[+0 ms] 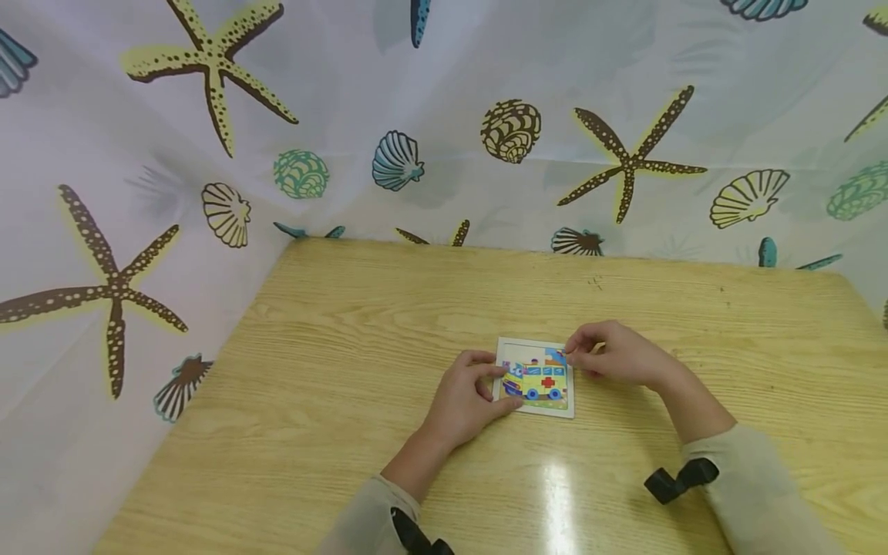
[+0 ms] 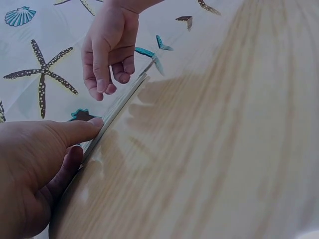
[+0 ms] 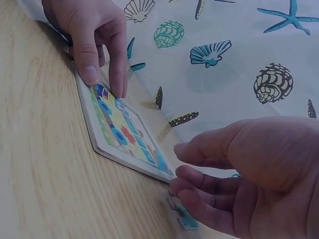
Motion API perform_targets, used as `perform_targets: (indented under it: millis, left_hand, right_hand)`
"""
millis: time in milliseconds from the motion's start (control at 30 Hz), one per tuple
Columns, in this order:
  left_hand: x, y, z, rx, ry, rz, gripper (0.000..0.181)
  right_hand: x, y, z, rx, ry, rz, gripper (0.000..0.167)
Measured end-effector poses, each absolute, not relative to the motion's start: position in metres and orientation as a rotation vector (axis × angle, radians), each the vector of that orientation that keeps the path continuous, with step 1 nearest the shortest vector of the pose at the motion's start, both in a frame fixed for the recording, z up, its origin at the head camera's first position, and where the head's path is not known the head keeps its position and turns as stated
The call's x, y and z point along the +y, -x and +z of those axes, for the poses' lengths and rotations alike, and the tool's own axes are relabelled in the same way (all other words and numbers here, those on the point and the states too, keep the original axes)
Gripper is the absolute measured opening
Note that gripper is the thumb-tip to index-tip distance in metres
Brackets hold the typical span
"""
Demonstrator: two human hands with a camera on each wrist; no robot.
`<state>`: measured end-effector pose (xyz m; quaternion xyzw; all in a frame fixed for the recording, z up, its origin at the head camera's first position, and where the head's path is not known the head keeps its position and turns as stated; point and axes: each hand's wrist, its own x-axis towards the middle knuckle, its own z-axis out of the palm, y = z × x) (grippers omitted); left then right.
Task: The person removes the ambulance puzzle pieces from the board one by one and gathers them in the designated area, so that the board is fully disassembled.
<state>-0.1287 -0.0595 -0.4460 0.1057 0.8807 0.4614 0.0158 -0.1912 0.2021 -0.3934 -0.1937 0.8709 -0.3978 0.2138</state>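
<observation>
Closest to us, a left sleeve (image 1: 371, 520) and a right sleeve (image 1: 759, 489), both pale and each bearing a black wrist mount (image 1: 681, 481), come in from the lower edge, and the framed puzzle (image 1: 548, 412) lies flat between the two hands just beyond them. We see the left forearm slant up and rightward, its wrist low; the right one slants up and leftward, its wrist a little bent. The left hand (image 1: 458, 402) covers the puzzle's left side, its thumb and forefinger fairly straight and spread well apart, both touching the board and the other fingers tucked by the left edge. We find the right hand (image 1: 617, 354) at the upper right corner, fingers loosely bent, with a gap between thumb and forefinger and nothing visible in it; whether a fingertip touches the board we cannot tell. Under those fingers, just beside the frame, the right wrist view shows a loose piece (image 3: 188, 220). The fitted part pictures a yellow ambulance (image 1: 544, 382), with a blue piece (image 1: 553, 355) at the upper right and bare backing beside it. Around everything we have the wood-grained tabletop (image 1: 361, 378), and past its far edge a white cloth (image 1: 333, 92) printed with starfish and shells.
</observation>
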Motion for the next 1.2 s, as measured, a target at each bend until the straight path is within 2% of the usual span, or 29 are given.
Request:
perform_targets:
  millis: [400, 733, 1200]
  left_hand:
    - [-0.061, 0.128, -0.446, 2.725, -0.321, 1.445, 0.049]
    - [-0.058, 0.129, -0.447, 2.742, -0.34, 1.417, 0.049]
    - [-0.059, 0.128, -0.448, 2.753, -0.345, 1.404, 0.049]
  right_hand:
    - [0.178, 0.192, -0.405, 2.526, 0.587, -0.92, 0.017]
    - [0.173, 0.191, -0.403, 2.541, 0.559, -0.882, 0.009]
    - [0.171, 0.178, -0.405, 2.753, 0.641, -0.759, 0.009]
